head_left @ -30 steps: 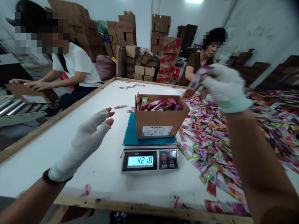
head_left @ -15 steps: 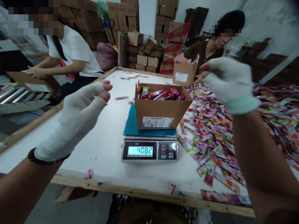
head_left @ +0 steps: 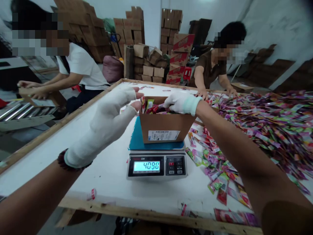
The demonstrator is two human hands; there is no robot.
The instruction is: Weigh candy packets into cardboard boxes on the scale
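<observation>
An open cardboard box (head_left: 166, 125) with a white label, filled with small colourful snack packets (head_left: 154, 107), stands on the blue pan (head_left: 135, 138) of a digital scale (head_left: 156, 164). The display reads 409.0. My left hand (head_left: 111, 112), in a white fingerless-tip glove, is at the box's left edge, thumb and fingers apart and nothing between them; whether it touches the cardboard I cannot tell. Over the box's opening, my gloved right hand (head_left: 179, 101) reaches in from the right with bent fingers down among the packets. Its fingertips are hidden.
A big heap of packets (head_left: 269, 130) covers the table's right side. Across the table a person in brown (head_left: 211, 65) has both hands at the heap. On the left, a person in white (head_left: 79, 60) handles a box (head_left: 40, 98) by a roller conveyor (head_left: 17, 109). Stacked cartons (head_left: 179, 58) stand behind.
My right hand has come left and down into the box's opening. My left hand has moved right to the box. The reading went from 408.2 to 409.0. The co-worker's box left view.
</observation>
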